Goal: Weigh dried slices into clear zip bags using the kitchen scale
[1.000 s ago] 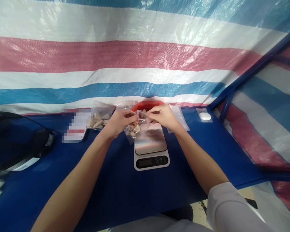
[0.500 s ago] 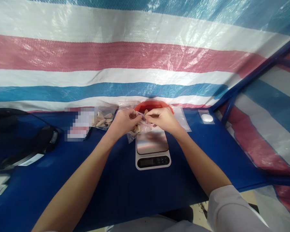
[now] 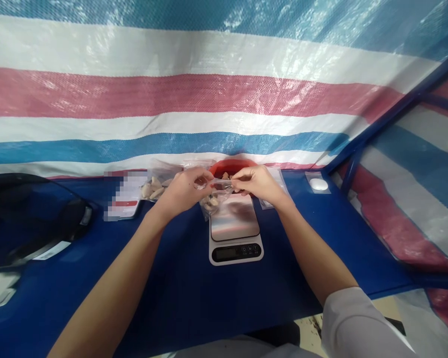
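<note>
My left hand (image 3: 188, 191) pinches one side of the mouth of a clear plastic bag (image 3: 220, 199). On the opposite side, my right hand (image 3: 256, 185) has its fingers closed on the same bag's edge. The bag hangs above the far part of a white kitchen scale (image 3: 234, 223) with a metal top and a dark display. Pale tan pieces (image 3: 210, 202) show through plastic below my left fingers; which bag they lie in I cannot tell. Behind the hands stands a red bowl (image 3: 234, 163) with brownish pieces inside, partly hidden.
Left of my hand sits a clear bag of tan pieces (image 3: 155, 188), beside a blurred-out phone-like item (image 3: 127, 196). Flat clear bags (image 3: 278, 184) lie at the right. Farther out are a white rounded object (image 3: 318, 184) and, far left, a black bag (image 3: 33, 219).
Both hands have moved slightly apart, spreading the bag's top between them. The view has tilted a little upward.
</note>
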`<state>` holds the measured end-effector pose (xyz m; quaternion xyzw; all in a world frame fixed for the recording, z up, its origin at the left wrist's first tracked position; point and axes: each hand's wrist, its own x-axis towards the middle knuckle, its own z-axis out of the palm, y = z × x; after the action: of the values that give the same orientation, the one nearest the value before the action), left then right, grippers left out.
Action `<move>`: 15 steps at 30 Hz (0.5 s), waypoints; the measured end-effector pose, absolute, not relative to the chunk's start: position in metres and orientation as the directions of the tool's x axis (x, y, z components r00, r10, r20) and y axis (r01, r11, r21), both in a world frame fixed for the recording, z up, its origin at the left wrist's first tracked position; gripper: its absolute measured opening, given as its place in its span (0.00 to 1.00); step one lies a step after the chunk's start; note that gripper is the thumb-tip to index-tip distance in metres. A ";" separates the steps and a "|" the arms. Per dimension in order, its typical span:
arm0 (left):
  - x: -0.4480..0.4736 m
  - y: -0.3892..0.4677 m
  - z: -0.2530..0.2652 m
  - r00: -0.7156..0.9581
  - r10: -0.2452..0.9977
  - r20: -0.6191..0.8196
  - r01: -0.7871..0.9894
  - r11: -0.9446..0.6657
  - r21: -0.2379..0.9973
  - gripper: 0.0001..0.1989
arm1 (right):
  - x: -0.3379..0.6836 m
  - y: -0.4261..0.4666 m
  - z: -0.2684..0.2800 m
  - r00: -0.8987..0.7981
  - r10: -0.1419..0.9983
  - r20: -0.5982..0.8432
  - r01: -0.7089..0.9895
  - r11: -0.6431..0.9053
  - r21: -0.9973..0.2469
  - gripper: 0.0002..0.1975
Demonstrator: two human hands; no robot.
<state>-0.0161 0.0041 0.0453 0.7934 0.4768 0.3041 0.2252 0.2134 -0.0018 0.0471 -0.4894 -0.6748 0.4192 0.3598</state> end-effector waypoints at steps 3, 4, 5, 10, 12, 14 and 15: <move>-0.015 0.004 0.042 0.425 0.838 0.341 0.576 -0.541 0.613 0.19 | 0.216 0.002 0.042 -0.261 0.962 0.077 0.348 0.168 -0.922 0.06; -0.015 0.003 0.041 0.429 0.834 0.347 0.569 -0.547 0.613 0.22 | 0.216 0.003 0.041 -0.263 0.961 0.081 0.351 0.174 -0.920 0.07; -0.014 0.002 0.040 0.434 0.833 0.345 0.564 -0.549 0.616 0.26 | 0.217 0.004 0.039 -0.265 0.961 0.083 0.356 0.178 -0.917 0.07; -0.004 -0.003 0.027 0.491 0.808 0.325 0.549 -0.577 0.605 0.41 | 0.218 0.006 0.036 -0.267 0.961 0.078 0.348 0.172 -0.922 0.09; 0.004 -0.004 0.019 0.476 0.812 0.338 0.565 -0.577 0.590 0.48 | 0.217 0.007 0.034 -0.268 0.960 0.079 0.334 0.169 -0.927 0.09; 0.011 -0.005 0.011 0.446 0.821 0.356 0.600 -0.569 0.562 0.53 | 0.216 0.007 0.034 -0.266 0.960 0.084 0.332 0.173 -0.927 0.09; 0.014 -0.006 0.007 0.432 0.823 0.368 0.616 -0.567 0.547 0.54 | 0.216 0.007 0.033 -0.262 0.961 0.086 0.332 0.174 -0.927 0.09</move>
<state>0.0142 -0.0056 0.0073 0.8295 0.4337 0.3094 0.1679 0.2156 0.0071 0.0334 -0.4818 -0.6708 0.4255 0.3699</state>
